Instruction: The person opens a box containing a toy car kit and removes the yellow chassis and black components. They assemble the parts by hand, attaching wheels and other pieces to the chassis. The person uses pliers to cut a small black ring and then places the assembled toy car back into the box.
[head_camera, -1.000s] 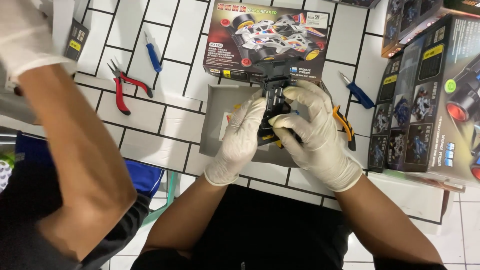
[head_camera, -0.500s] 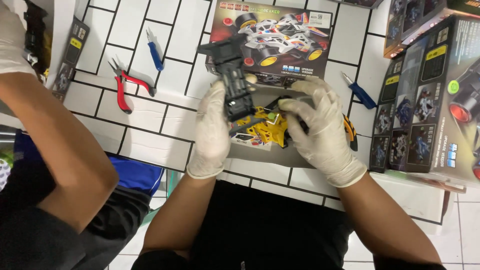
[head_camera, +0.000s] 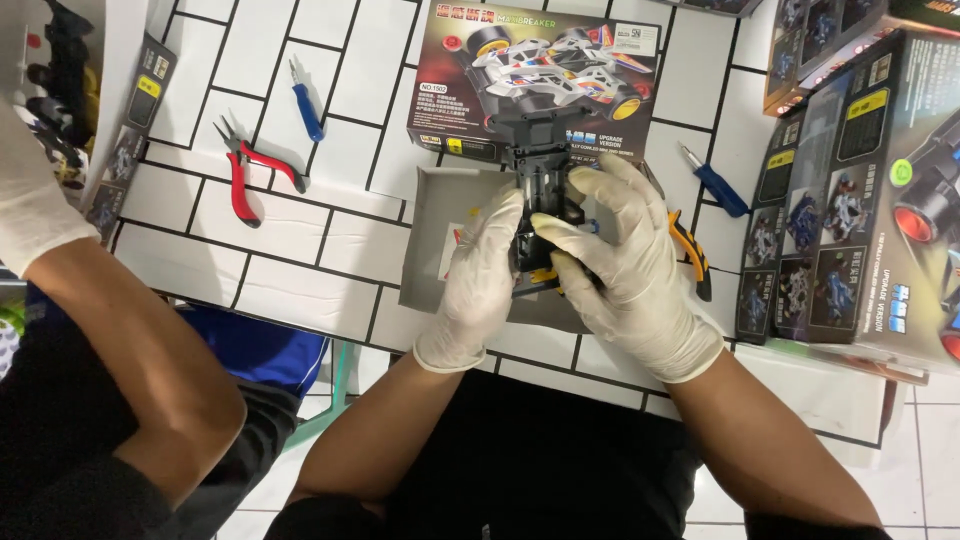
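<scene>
1. A white tiled table is seen, bearing a toy car box.
2. A black chassis is gripped over a grey tray by gloved left hand and right hand.
3. Red pliers are noted well apart.

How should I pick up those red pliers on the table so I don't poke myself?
Take the red pliers by the two red handles, not the metal tips. They lie flat on the white tiled table with the handles spread toward the person and the pointed tips aimed at the far edge. Coming from above at the handle end, with your fingers around both handles, looks safest.
</scene>
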